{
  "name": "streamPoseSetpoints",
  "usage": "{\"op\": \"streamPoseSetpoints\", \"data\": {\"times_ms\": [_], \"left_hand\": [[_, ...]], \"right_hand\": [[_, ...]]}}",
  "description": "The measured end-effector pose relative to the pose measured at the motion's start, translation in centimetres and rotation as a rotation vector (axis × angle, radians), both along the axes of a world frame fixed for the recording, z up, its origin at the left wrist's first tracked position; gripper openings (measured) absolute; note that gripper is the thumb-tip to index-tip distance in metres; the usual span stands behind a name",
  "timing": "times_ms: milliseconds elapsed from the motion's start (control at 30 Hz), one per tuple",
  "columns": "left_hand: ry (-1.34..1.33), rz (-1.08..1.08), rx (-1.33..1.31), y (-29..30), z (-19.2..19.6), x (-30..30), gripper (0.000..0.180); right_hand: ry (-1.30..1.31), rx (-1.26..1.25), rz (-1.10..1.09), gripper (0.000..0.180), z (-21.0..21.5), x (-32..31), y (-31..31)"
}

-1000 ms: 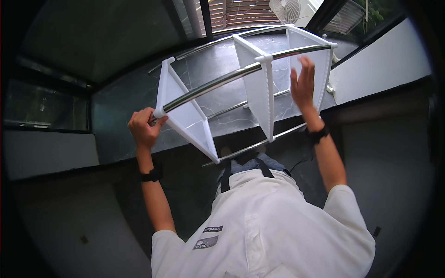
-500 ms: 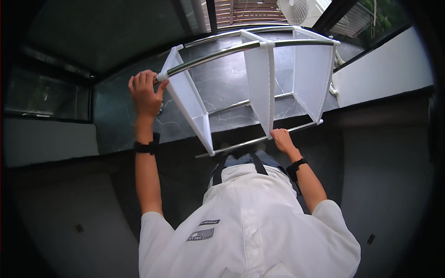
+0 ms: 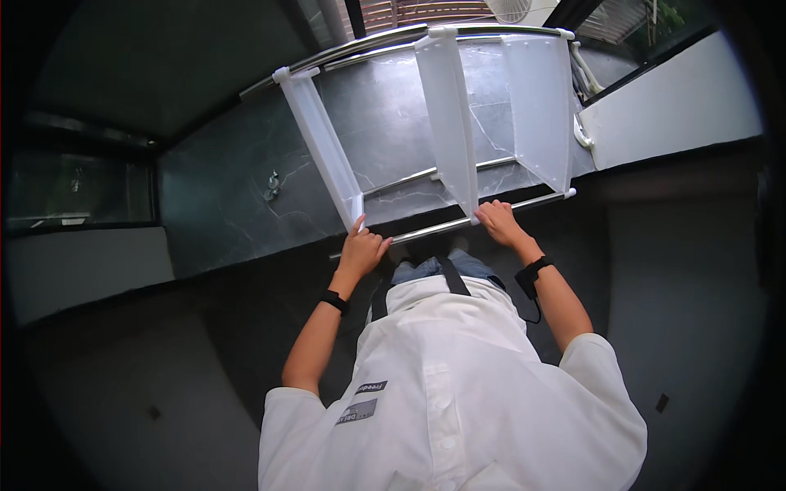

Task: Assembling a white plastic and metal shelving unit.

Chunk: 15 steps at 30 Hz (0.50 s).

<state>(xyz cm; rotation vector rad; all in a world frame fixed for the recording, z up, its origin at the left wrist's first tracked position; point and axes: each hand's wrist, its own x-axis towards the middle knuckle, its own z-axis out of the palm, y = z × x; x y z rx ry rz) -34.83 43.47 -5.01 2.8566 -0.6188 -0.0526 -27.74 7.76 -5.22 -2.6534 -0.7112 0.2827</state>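
A shelf rack (image 3: 446, 123) with white panels and shiny metal poles lies on its side, partly over a dark marbled ledge. My left hand (image 3: 360, 252) is at its near left corner, fingers bent around the corner where the end panel (image 3: 321, 147) meets the near pole (image 3: 434, 232). My right hand (image 3: 501, 222) grips the same pole at the near corner of the middle panel. The undersides of both grips are hidden. Pole ends stick out past the left end panel.
On the marbled ledge (image 3: 217, 196), left of the rack, lies a small clear or shiny item (image 3: 273, 185). Dark-framed windows border the ledge, with a fan (image 3: 509, 8) outside. White pipes (image 3: 585, 74) and a low white wall (image 3: 671, 102) stand at the right.
My left hand has moved from the far left corner to the near left corner. The rack's far side has shifted left and away. My right hand stays by the middle panel.
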Motion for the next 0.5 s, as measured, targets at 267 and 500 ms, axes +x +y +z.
{"op": "streamPoseSetpoints", "data": {"times_ms": [267, 500], "left_hand": [[-0.106, -0.011, -0.186, 0.6, 0.1, 0.4, 0.042], [-0.277, -0.065, -0.283, -0.1, 0.1, 0.7, 0.046]], "right_hand": [[-0.081, 0.059, -0.039, 0.037, 0.5, 0.6, 0.4], [-0.233, -0.174, -0.105, 0.049, 1.5, 4.3, 1.0]]}}
